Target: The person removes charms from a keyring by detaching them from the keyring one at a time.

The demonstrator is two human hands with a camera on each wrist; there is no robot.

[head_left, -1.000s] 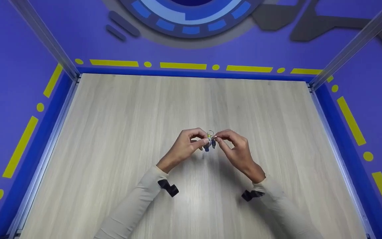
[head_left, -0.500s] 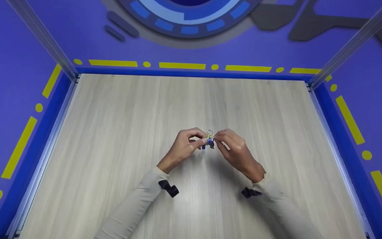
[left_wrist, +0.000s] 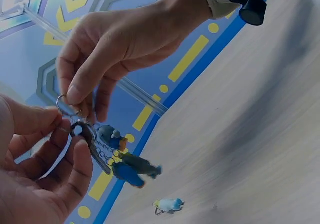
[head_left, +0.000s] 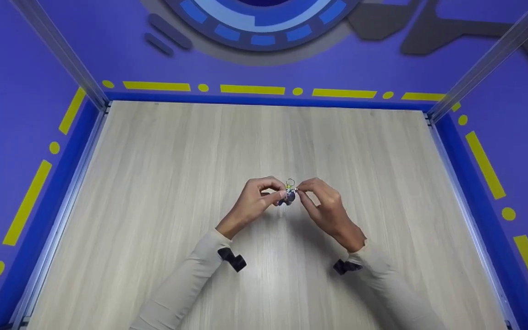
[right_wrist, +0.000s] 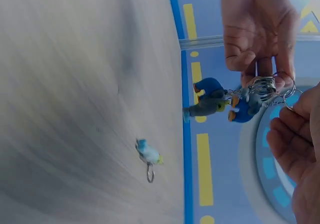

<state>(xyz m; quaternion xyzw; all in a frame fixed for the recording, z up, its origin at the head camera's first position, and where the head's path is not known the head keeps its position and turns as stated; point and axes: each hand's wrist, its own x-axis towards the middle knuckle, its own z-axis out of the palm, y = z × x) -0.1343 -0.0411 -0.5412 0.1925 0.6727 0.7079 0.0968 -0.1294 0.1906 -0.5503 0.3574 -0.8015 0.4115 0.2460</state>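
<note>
My left hand (head_left: 257, 199) pinches a bunch of metal key rings (right_wrist: 263, 88) between thumb and fingers. Small figure keychains dangle from it: a blue one with orange feet (right_wrist: 245, 108), another blue one (right_wrist: 210, 88) and a grey-green one (right_wrist: 205, 107). Opposite, my right hand (head_left: 326, 206) pinches a split ring (right_wrist: 291, 99) at the edge of the bunch, thumb against fingertip. Both hands' fingertips nearly meet, and the bunch hangs above the table. A pale blue keychain figure (left_wrist: 170, 204) with a yellow end and its own ring (right_wrist: 150, 173) lies on the tabletop beneath.
The pale wood-grain table (head_left: 177, 160) is bordered at back and sides by blue panels (head_left: 255, 68) with yellow marks. Metal posts (head_left: 62, 50) rise at the back corners. Black wrist straps (head_left: 233, 260) sit on both sleeves.
The dangling figures have swung and turned, now bunched closer to my left hand. My right fingertips have shifted slightly at the ring. The left hand stays almost still.
</note>
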